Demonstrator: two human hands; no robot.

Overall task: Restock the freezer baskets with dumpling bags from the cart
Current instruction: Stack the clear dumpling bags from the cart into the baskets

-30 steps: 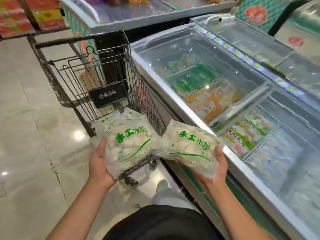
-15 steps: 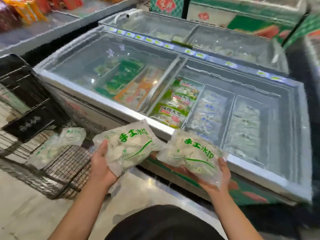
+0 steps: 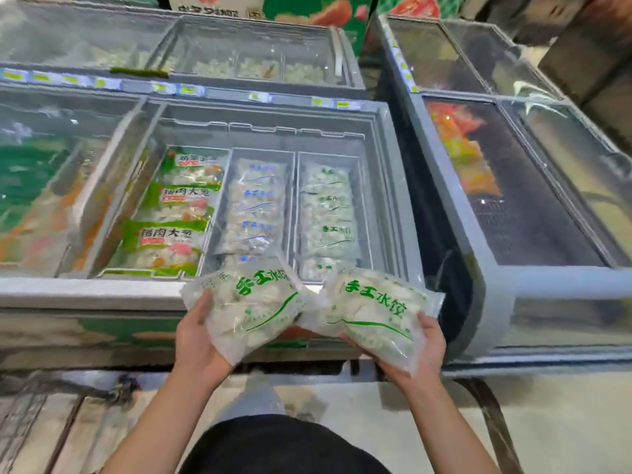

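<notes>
Dumpling bags fill both hands at lower centre of the frame: the left hand (image 3: 198, 340) grips the left bag (image 3: 249, 309) by its lower edge, and the right hand (image 3: 424, 350) cups the right bag (image 3: 376, 316) from beneath, the two bags touching at their inner corners (both clear with green print). They hang just over the near rim of the chest freezer (image 3: 85, 292). Behind them in mid-frame sit three baskets: the right basket (image 3: 364, 206) with matching green-print bags, the middle basket (image 3: 224, 206) with blue-print bags, and green-labelled packs (image 3: 171, 213) at left.
</notes>
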